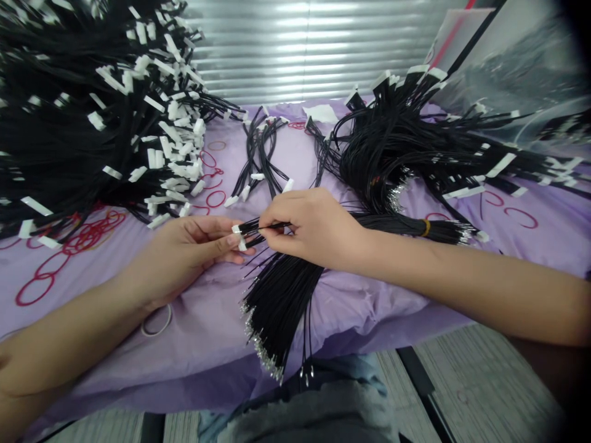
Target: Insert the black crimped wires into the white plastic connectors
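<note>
My left hand (203, 241) pinches a small white connector (239, 239) between thumb and fingers. Short black wires run from that connector toward my right hand (307, 224). The right fingertips are closed on a thin black wire (274, 227) close to the connector. Beneath the right hand, a fanned bunch of black wires (286, 289) lies on the purple cloth, its silver metal ends pointing toward the table's front edge. Another bundle of black wires (397, 223), tied with a yellow band (425, 227), passes behind the right forearm.
A tall heap of black cables with white connectors (161, 141) fills the left. More cables (383, 141) are piled at the right, beside clear plastic (517, 86). Red rubber bands (95, 234) are scattered over the purple cloth (184, 363). Window blinds (300, 49) stand behind.
</note>
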`<state>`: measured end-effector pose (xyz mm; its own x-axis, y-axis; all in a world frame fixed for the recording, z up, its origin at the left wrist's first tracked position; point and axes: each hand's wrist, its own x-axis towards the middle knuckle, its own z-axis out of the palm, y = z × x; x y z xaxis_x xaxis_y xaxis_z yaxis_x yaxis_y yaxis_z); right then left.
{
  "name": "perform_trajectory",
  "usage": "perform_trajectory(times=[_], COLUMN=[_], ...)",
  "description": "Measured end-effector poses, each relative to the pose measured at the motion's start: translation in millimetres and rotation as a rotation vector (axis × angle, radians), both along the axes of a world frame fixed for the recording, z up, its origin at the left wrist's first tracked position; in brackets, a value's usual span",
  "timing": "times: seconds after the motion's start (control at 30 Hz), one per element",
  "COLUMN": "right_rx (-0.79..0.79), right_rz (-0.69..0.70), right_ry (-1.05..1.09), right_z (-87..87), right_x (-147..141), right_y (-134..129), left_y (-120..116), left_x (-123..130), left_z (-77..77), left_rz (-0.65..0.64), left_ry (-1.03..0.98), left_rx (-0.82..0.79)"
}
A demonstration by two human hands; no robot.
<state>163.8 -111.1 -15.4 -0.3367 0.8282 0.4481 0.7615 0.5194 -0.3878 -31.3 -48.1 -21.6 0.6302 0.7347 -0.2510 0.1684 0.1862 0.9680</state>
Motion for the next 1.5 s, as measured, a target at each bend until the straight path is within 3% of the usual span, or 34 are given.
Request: perform_trajectory(times=[0.2,0.47,0.93,1.5], right_rx=[0.014,-0.027,-0.082,-0.188], right_rz=[-0.015,0.066,0.05,-0.036], right_ry=[0.016,-0.051,-0.074,-0.102], right_z=[-0.8,-3.7,-7.5,-8.8], right_x=[0.0,0.5,-7.2,-16.6], right_y=[-0.1,3.6,3.5,-3.7], left_y=[0.1,2.2,6.1,-1.7], left_x=[1.5,-1.4,-4.2,0.3], left_z=[0.6,-1.0,-10.1,-4.6], left_rz=[0.0,-0.041,-0.09,-0.096], left_ry=[-0.02,0.001,-0.029,-0.046], left_rx=[-0.02,-0.024,-0.004,0.007])
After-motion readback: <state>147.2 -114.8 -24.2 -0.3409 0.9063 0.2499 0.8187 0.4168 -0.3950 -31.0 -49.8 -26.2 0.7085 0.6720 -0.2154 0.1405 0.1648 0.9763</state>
